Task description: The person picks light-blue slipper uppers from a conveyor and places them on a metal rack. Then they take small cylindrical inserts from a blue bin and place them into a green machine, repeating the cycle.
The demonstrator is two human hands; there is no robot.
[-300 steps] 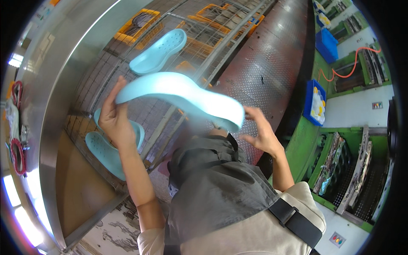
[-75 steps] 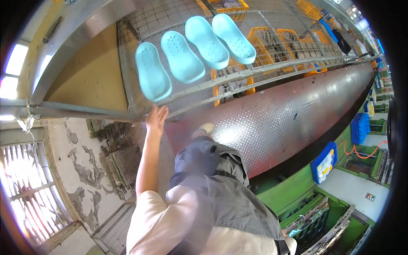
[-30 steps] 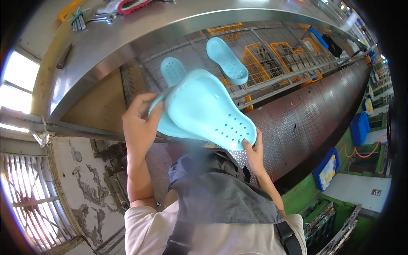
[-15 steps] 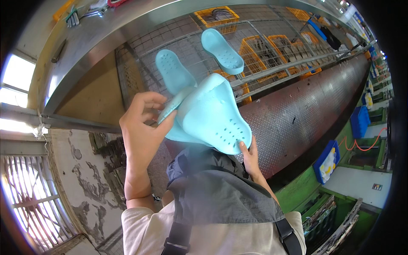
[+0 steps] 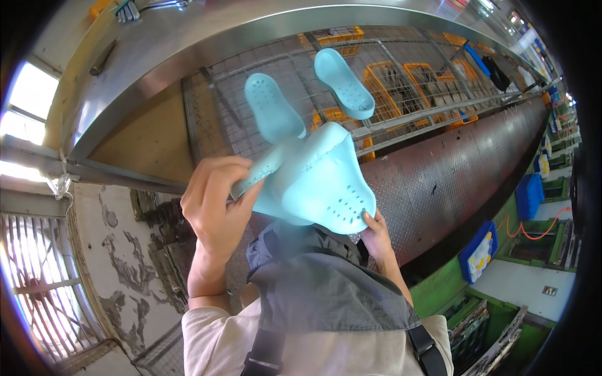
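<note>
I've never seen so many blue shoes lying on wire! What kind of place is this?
Most likely a shoe factory. Both hands hold a light blue clog, two more clogs lie on a wire-mesh rack, and blue bins stand on a green workshop floor.

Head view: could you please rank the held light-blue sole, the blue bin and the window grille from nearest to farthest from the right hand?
1. Held light-blue sole: touching the right hand.
2. Blue bin: to its right.
3. Window grille: far left.
</note>
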